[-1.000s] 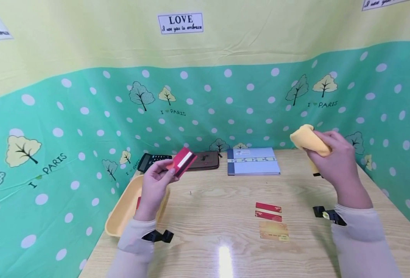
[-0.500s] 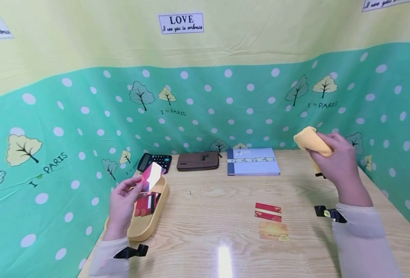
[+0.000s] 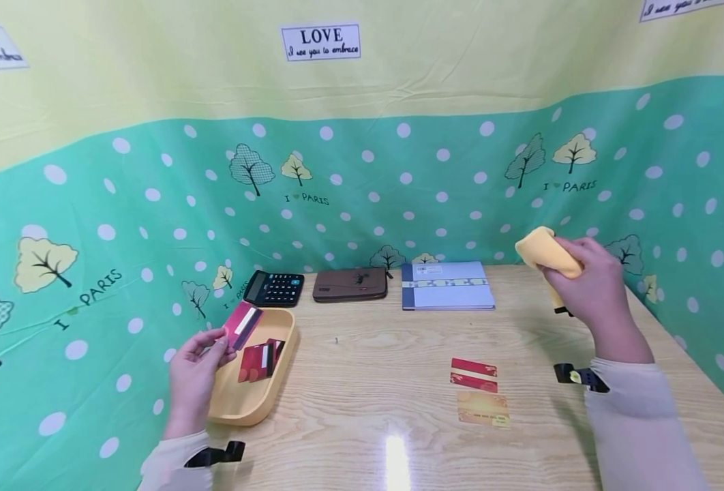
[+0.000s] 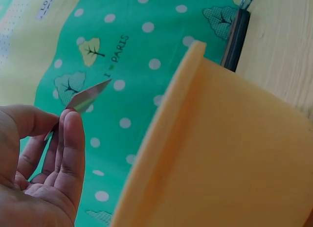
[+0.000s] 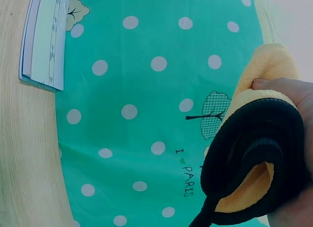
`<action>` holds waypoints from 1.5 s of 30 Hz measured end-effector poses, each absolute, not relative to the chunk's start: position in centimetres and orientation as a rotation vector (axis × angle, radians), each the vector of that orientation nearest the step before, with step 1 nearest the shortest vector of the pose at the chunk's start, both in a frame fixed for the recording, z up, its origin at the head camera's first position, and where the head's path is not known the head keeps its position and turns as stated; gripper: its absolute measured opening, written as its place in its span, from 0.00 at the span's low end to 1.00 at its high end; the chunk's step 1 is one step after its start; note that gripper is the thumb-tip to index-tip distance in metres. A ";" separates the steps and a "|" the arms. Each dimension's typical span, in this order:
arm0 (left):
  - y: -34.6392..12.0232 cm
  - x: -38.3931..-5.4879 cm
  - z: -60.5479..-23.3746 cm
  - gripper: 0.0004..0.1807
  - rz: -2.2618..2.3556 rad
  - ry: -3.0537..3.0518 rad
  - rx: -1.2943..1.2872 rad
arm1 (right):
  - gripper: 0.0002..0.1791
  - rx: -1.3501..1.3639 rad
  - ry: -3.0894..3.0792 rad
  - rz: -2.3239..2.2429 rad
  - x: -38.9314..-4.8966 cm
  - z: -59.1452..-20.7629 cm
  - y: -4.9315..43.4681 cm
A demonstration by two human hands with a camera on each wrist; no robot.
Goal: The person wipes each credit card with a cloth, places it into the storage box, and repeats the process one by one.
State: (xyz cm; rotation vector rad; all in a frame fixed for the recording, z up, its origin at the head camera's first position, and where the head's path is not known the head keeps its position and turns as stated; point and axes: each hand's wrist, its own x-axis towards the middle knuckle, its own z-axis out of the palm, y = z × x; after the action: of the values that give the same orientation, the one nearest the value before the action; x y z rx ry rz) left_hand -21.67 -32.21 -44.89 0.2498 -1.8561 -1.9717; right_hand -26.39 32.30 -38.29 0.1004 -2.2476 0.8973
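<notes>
Between thumb and fingers, my left hand [image 3: 195, 378] pinches a red bank card [image 3: 243, 324] with a dark stripe and a white strip, held above the left side of an orange tray [image 3: 287, 361]. In the left wrist view the card [image 4: 89, 96] appears nearly edge-on, beside the tray's wall [image 4: 234, 148]. More red cards [image 3: 258, 361] lie overlapping inside the tray. My right hand [image 3: 595, 290] grips a folded yellow cloth [image 3: 546, 251] in the air at the right. Dark edging [image 5: 215, 153] borders the cloth in the right wrist view.
On the table lie a red card [image 3: 474, 375] and a gold card [image 3: 483, 408], one just in front of the other. A calculator [image 3: 276, 289], a brown wallet [image 3: 350, 284] and a light blue notebook [image 3: 448, 286] line the back edge, before a green dotted curtain [image 3: 362, 191].
My left hand has moved left and down with the red card, from over the table to the tray's left side, uncovering the cards inside. The right hand with the cloth has barely moved.
</notes>
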 end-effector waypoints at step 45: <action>-32.7 -23.7 -46.7 0.21 -1.808 -2.370 0.326 | 0.31 0.122 -2.279 0.896 -26.7 -38.5 31.8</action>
State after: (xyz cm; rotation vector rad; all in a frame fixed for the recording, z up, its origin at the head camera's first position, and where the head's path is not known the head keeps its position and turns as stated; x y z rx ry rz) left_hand -23.71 -32.70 -46.69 0.3259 -2.3695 -1.8078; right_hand -26.68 31.77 -38.47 0.1219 -2.2789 0.8963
